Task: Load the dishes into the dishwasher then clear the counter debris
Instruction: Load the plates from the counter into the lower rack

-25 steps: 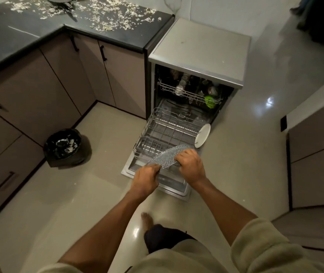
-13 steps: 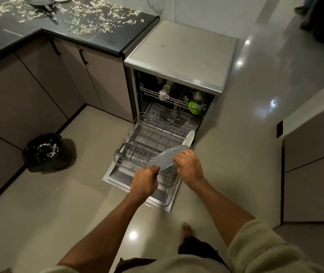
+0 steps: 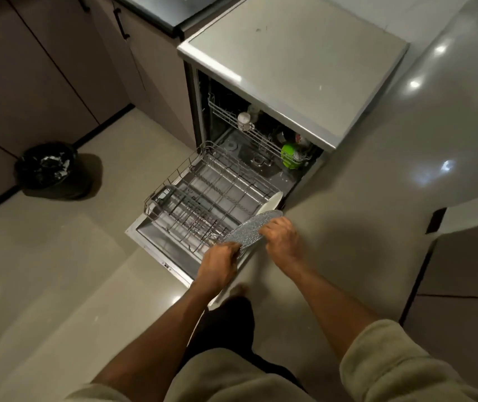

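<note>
Head view shows you at the loading step, your left hand and right hand each curled around an edge of the speckled plate above the lower rack, so next tilt it upright into a slot beside the white plate.

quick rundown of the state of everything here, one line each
dishwasher door: open, folded down
lower rack: pulled out over the door, mostly bare
white plate: standing on edge at the rack's right side
speckled grey plate: held over the rack, tilted
left hand: grips the plate's near edge
right hand: grips its right edge
upper rack: inside, loaded
bin: lined, holding scraps
</note>
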`<state>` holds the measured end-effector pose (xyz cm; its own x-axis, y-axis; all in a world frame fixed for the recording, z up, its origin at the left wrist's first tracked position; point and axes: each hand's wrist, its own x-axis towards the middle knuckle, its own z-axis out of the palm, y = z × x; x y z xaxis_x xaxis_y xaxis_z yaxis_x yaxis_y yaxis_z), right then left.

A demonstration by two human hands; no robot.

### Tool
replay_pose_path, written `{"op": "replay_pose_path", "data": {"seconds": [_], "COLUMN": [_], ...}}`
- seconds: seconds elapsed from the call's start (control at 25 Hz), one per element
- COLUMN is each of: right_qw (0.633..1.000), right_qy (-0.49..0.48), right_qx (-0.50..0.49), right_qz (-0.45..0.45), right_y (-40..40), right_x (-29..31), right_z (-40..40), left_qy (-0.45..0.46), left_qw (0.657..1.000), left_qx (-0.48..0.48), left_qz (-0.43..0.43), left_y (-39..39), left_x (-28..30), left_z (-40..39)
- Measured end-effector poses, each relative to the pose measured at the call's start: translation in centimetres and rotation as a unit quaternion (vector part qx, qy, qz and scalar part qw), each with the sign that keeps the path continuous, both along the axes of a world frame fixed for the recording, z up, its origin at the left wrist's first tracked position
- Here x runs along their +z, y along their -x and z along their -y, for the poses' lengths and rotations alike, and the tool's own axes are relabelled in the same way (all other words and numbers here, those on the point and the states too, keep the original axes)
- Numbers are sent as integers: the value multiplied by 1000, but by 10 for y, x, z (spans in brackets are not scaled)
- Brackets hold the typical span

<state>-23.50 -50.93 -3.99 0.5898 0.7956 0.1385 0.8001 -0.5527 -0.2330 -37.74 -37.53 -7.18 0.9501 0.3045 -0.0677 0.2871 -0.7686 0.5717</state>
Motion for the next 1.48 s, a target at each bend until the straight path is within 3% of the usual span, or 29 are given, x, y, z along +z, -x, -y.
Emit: {"op": "replay_pose_path", "data": {"seconds": [0.8, 1.08, 1.48], "right_qw": [968, 972, 969], "right_qy": [113, 93, 147], "right_qx": [197, 185, 123], "right_qz": [-106, -116, -157], "right_y": [-220, -270, -305], "right_x": [-127, -202, -264], "right_z": [-60, -69, -69], "left_qy": [70, 93, 107], "left_qw": [964, 955, 950], "left_qx": [198, 234, 231], "left_qz": [-161, -159, -181], "left_y": [-179, -223, -267], "left_x": [-102, -166, -238], "left_z": [1, 2, -1]}}
